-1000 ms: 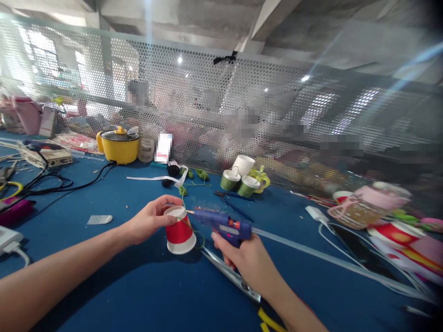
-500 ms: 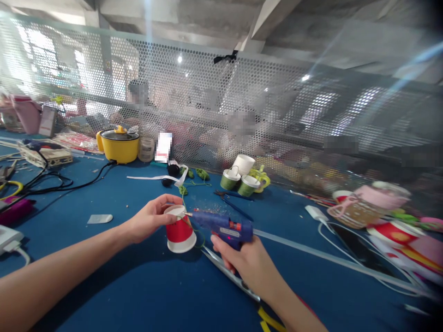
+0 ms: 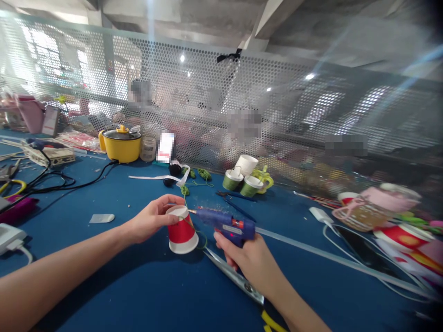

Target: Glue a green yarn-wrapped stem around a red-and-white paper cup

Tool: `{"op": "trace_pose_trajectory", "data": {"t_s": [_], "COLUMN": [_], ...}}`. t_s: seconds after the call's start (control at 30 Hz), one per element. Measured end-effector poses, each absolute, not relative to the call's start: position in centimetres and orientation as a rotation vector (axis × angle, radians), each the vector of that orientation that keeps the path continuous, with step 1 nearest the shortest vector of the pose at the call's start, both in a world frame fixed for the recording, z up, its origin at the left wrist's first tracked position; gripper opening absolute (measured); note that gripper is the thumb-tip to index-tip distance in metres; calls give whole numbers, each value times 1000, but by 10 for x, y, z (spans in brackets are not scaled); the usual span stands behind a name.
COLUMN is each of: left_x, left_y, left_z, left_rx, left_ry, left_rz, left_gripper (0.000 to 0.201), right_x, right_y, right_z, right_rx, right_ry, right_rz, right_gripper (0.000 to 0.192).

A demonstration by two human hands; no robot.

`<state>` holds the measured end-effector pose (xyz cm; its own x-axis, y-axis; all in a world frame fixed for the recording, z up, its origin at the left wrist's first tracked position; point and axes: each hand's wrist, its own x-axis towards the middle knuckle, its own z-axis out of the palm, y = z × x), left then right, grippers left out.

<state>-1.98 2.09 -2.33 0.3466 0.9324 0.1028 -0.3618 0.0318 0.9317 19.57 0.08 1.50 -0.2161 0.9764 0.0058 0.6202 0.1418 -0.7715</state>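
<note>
An upturned red paper cup [image 3: 182,234] with a white rim stands on the blue table [image 3: 138,295]. My left hand [image 3: 152,220] grips the cup's top from the left. A blue glue gun [image 3: 224,223] sits in my right hand [image 3: 246,258], its nozzle touching the cup near the upper right edge. A thin green cord [image 3: 197,233] trails from the cup toward green yarn farther back.
Scissors [image 3: 235,279] lie under my right wrist. Green-wrapped cups [image 3: 242,183] and a white cup stand behind. A yellow cooker [image 3: 121,145] with a black cable sits far left. Baskets and colourful cups [image 3: 384,216] crowd the right. A perforated metal screen [image 3: 221,110] backs the table; people sit beyond it.
Both hands, cup and glue gun stay almost still; the view shifts slightly to the left and down.
</note>
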Motion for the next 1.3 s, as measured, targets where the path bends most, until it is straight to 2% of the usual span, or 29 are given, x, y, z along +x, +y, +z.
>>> {"op": "trace_pose_trajectory", "data": {"t_s": [0.33,0.47,0.6,0.77,1.07,1.2,1.3], "left_x": [-21,-22,-24,-25,-25,-26,-26], "left_y": [20,20,21,20,20,20,20], "left_z": [-21,-17,-15,-13,-11,-10,-10], "left_rx": [1096,1099,1106,1095,1102,1113,1121], "left_ry": [665,684,700,706,712,711,713], "left_rz": [1120,1146,1147,1158,1165,1152,1149], "left_gripper": [37,35,35,34,33,33,32], "right_x": [203,217,231,242,233,232,226], "right_y": [16,38,69,96,86,83,74], "right_z": [13,19,32,36,-14,-23,-16], "right_rx": [-1389,-1446,-1516,-1693,-1958,-2052,-2018], "right_ry": [-1673,-1547,-1428,-1582,-1927,-1989,-2108], "right_rz": [1143,1051,1122,858,425,280,-42], "right_gripper": [29,30,29,26,37,29,20]}}
